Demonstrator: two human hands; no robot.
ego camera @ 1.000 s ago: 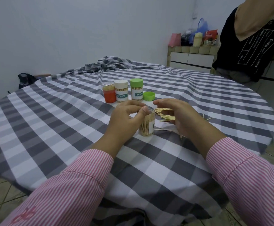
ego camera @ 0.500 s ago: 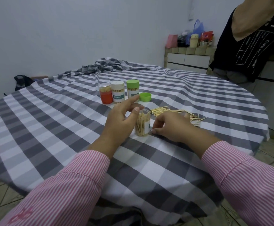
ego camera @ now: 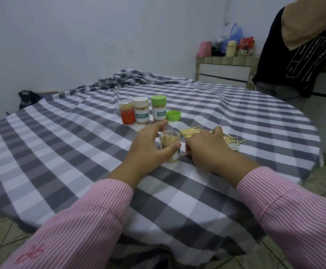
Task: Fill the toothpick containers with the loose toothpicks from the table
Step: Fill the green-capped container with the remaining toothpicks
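An open clear toothpick container point(ego camera: 170, 141), partly full, stands upright on the checked tablecloth point(ego camera: 80, 152). My left hand point(ego camera: 150, 147) grips it, thumb across its front and fingers behind. My right hand point(ego camera: 206, 148) lies palm down right beside it on the cloth, over the near part of a pile of loose toothpicks point(ego camera: 230, 139); its fingertips are curled under and I cannot tell what they hold. Behind stand an orange container point(ego camera: 126, 112), a white-lidded container point(ego camera: 141, 111) and a green-lidded container point(ego camera: 159, 108).
A loose green lid point(ego camera: 173, 115) lies to the right of the green-lidded container. A person in a black shirt point(ego camera: 298, 55) stands at the table's far right. A counter with bags point(ego camera: 228, 63) is behind. The table edge drops off at right and front.
My right hand has come down from above the container, where it held a bunch of toothpicks, to the cloth beside it. The left hand stays on the container.
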